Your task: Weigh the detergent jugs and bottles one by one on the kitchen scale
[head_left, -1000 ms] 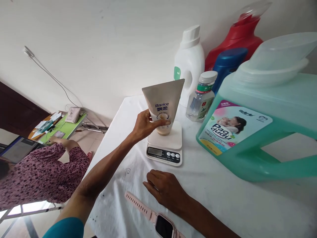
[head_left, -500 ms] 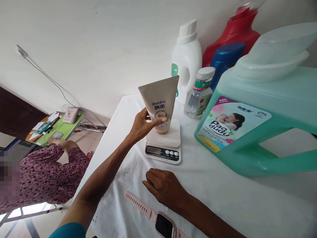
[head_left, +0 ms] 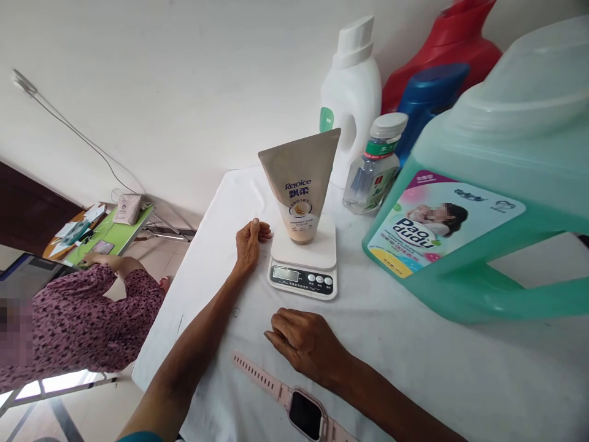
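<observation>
Watching remotely, I see the tube upright mid-frame, right of the nearer left hand, half-curled, empty; the right hand lies curled, its grasp hidden.

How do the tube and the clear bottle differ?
The tube is opaque beige; the clear bottle is see-through.
The tube stands on the scale; the clear bottle stands on the white cloth.
The tube widens to a flat top edge; the clear bottle narrows to a white cap.
Shared: both stand upright and carry printing.
</observation>
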A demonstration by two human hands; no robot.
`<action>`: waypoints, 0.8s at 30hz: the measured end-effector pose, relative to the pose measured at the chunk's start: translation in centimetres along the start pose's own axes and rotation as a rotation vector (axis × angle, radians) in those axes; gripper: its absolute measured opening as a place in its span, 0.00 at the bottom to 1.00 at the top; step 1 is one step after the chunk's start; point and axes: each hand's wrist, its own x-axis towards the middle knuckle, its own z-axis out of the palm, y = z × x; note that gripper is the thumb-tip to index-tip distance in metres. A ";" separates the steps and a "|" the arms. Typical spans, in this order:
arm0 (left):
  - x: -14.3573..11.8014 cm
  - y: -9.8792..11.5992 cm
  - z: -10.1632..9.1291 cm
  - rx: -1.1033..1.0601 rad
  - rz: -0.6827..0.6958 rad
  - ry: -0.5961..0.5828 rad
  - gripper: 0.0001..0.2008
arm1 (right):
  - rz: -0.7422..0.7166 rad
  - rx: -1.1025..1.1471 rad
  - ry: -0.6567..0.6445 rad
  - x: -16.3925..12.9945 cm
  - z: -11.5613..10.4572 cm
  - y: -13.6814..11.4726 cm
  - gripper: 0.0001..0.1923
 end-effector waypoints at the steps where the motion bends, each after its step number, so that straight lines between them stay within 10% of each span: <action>1: 0.0 0.0 0.0 0.001 0.006 0.000 0.30 | -0.007 0.003 0.006 0.0 0.0 0.0 0.14; 24: 0.1 0.1 -0.1 0.089 0.015 -0.062 0.28 | -0.012 0.035 0.014 -0.1 0.2 0.2 0.14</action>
